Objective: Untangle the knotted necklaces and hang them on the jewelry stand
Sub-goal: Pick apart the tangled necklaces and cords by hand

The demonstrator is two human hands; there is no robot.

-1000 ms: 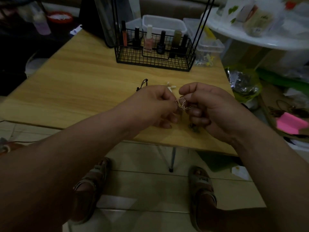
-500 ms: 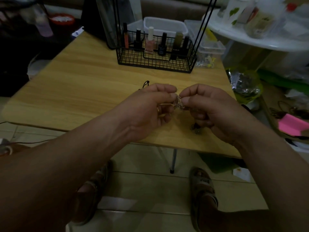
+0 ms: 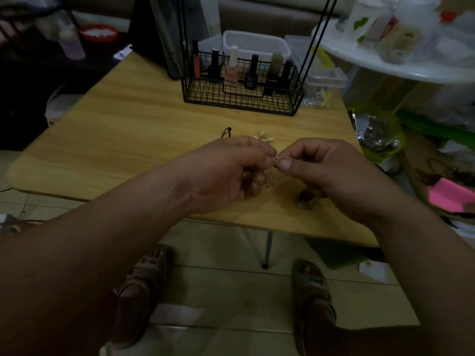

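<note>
Head cam is showing the left hand (image 3: 231,173) and right hand (image 3: 326,170) pinching a thin knotted silvery chain necklace (image 3: 279,158) between curled fingertips (image 3: 284,165) over the near edge of the light wooden table (image 3: 128,140), so I'm guessing gently teasing loops loose, not yanking.

You have no text here that can be read for certain. Below your left hand (image 3: 231,173), the strap of your left sandal (image 3: 150,262) carries dark lettering, and so does the strap of your right sandal (image 3: 314,280) below your right hand (image 3: 323,173). On both, the letters are too blurred to spell out. Beyond your hands, in the wire basket (image 3: 241,107) on the surface, a dark bottle (image 3: 251,73) bears a pale label, too small to make out. Farther off, beyond your right hand, a white cup (image 3: 359,24) shows green heart-like shapes but no legible words.
</note>
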